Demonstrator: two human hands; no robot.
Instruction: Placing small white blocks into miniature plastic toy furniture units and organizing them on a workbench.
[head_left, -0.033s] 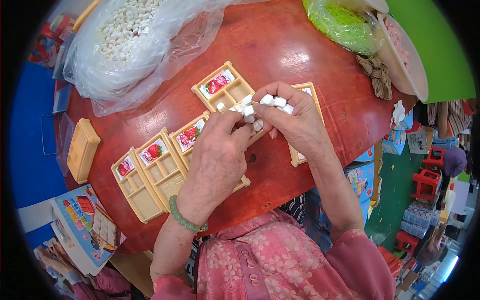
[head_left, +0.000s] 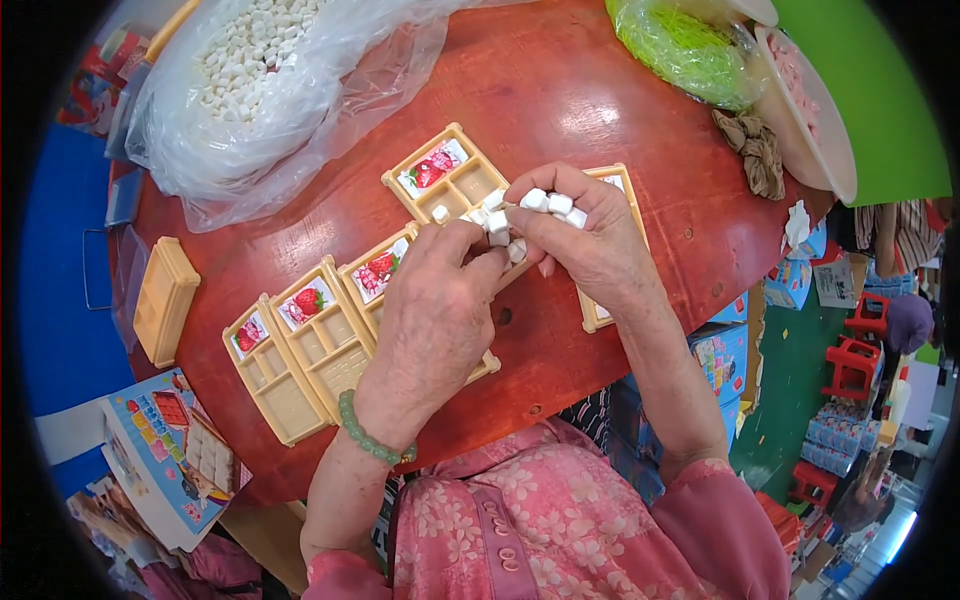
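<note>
My right hand point(head_left: 600, 240) is closed around several small white cubes point(head_left: 560, 203), which show between its thumb and curled fingers. Beside it, my left hand point(head_left: 435, 300) is closed, thumb and forefinger pinching at a white cube point(head_left: 498, 222) where the two hands meet. Both are over a cream compartment tray point(head_left: 474, 183) with a strawberry-printed card in its top section. One loose white cube point(head_left: 440, 213) lies in this tray; more cubes sit beneath my fingers, partly hidden. A green bead bracelet point(head_left: 362, 437) circles my left wrist.
More cream trays point(head_left: 290, 400) with strawberry cards stand in a row at left; another tray point(head_left: 632, 215) lies right of my hand. Stacked trays point(head_left: 165, 300) stand far left. A clear bag point(head_left: 330, 130) of white cubes, a green bag point(head_left: 685, 55) and a bowl point(head_left: 835, 150) line the far side.
</note>
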